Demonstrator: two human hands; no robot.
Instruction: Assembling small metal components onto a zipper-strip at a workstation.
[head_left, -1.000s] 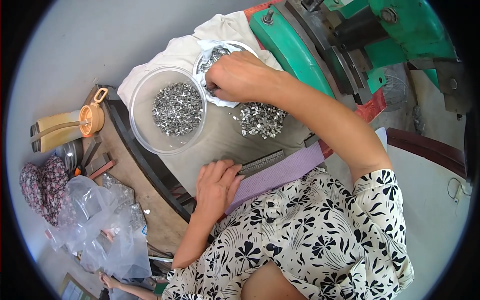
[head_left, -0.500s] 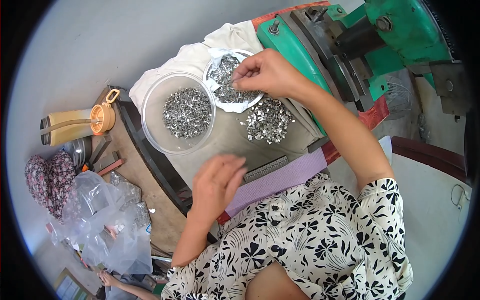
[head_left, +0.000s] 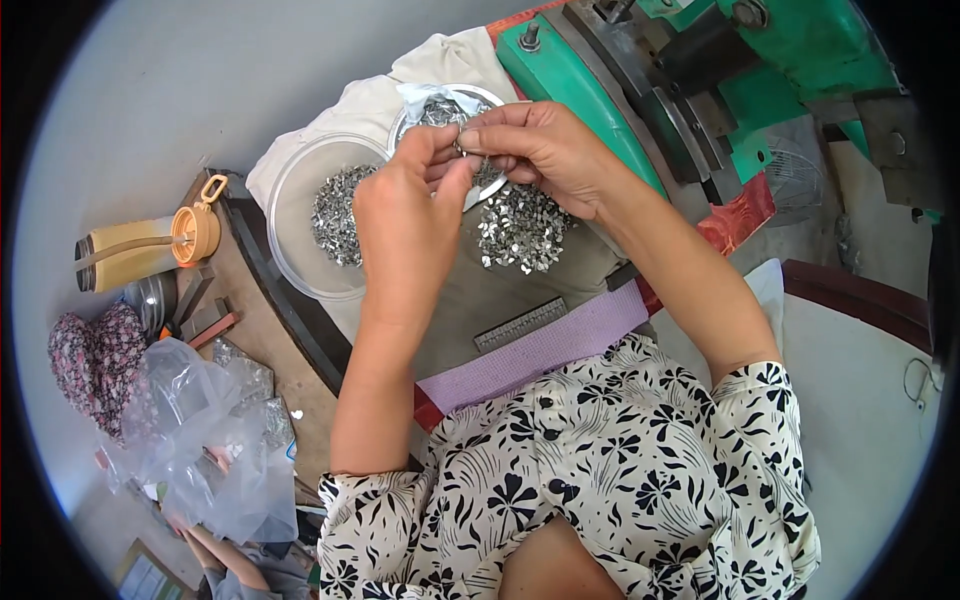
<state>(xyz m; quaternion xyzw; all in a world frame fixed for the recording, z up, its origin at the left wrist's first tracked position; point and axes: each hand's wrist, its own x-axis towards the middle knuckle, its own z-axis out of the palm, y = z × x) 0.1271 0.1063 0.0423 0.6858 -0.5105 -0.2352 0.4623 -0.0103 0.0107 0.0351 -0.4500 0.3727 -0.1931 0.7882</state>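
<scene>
Over the bowls my left hand (head_left: pixel 415 225) and my right hand (head_left: pixel 548 155) meet, fingertips pinched together around a small metal piece (head_left: pixel 459 147). Its exact shape is mostly hidden by the fingers. Behind them stands a round bowl (head_left: pixel 493 97) lined with white material, holding shiny slivers of metal (head_left: pixel 443 112). A clear plastic tub (head_left: pixel 287 238) with many small metal bits (head_left: pixel 335 215) is partly covered by my left hand. Below my right hand, a loose heap of small metal pieces (head_left: pixel 522 228) lies on the cloth.
A green machine press (head_left: pixel 575 95) stands at the back right. Near me lie a dark ruled metal strip (head_left: pixel 520 325) and a purple mat (head_left: pixel 540 345). At left are a yellow bottle (head_left: pixel 130 255), plastic bags (head_left: pixel 200 430) and a floral cloth bundle (head_left: pixel 95 370). Another person's arm (head_left: pixel 225 555) shows lower left.
My left hand has risen from the near cloth up to the bowls and joined my right hand. My right hand has shifted slightly from over the lined bowl; both now pinch the small piece.
</scene>
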